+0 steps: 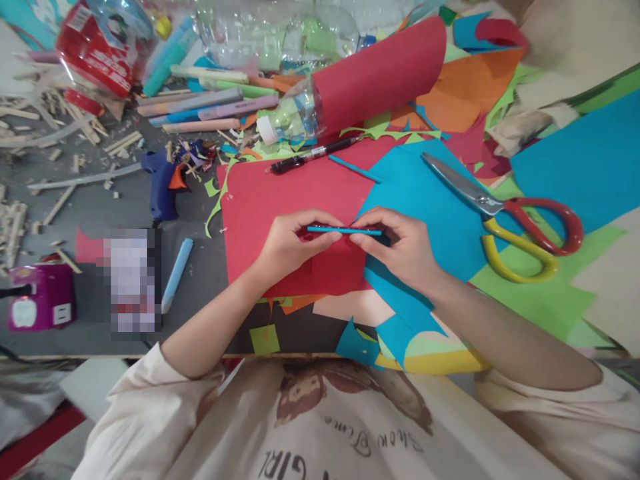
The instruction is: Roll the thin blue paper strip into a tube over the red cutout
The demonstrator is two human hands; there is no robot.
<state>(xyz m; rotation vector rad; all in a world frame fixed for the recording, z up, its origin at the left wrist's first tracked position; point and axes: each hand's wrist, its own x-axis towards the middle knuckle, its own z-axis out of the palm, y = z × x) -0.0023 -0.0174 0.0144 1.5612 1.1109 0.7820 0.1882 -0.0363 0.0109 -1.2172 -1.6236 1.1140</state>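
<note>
Between both hands is a thin blue paper strip point(345, 231), held level above the red paper sheet point(280, 193). My left hand point(297, 240) pinches its left part between thumb and fingers. On the right part, my right hand point(395, 237) has the same kind of pinch. A dark reddish edge shows just behind the strip; what it is, I cannot make out. Another narrow blue strip point(355, 169) lies beyond the hands, near a black pen point(315, 155). Blue paper point(430, 193) spreads under and beside my right hand.
Large scissors point(487, 203) with red and yellow handles lie at right. A bottle wrapped in red paper point(380, 73) lies behind the hands. Leftward are a blue glue gun point(163, 183), a light-blue marker point(177, 275), a purple box point(43, 297) and wood scraps. Several markers point(210, 107) lie farther back.
</note>
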